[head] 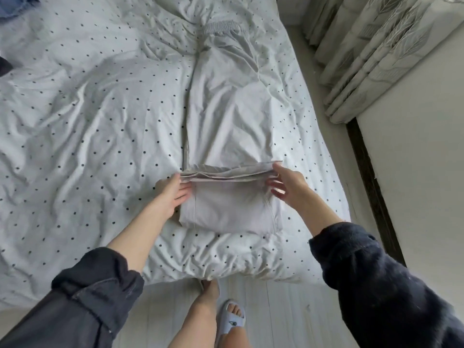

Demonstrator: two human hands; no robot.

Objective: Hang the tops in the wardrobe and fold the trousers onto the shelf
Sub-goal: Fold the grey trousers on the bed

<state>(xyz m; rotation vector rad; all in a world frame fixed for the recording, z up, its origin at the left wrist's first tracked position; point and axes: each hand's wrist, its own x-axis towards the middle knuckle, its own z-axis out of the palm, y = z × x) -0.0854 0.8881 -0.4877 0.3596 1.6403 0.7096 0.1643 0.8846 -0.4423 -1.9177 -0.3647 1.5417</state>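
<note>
Trousers of pale grey cotton (226, 116) lie lengthwise on your white bed cover with small dark dots (88, 121), waistband at the far end, leg ends folded up into a raised flap near you. Your left hand (172, 193) pinches that flap's left corner; your right hand (287, 183) pinches its right corner, fabric stretched between them.

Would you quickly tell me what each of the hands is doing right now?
Left hand: pinches the left end of the folded hem of the pale grey cotton trousers.
Right hand: pinches the right end of that hem.
</note>
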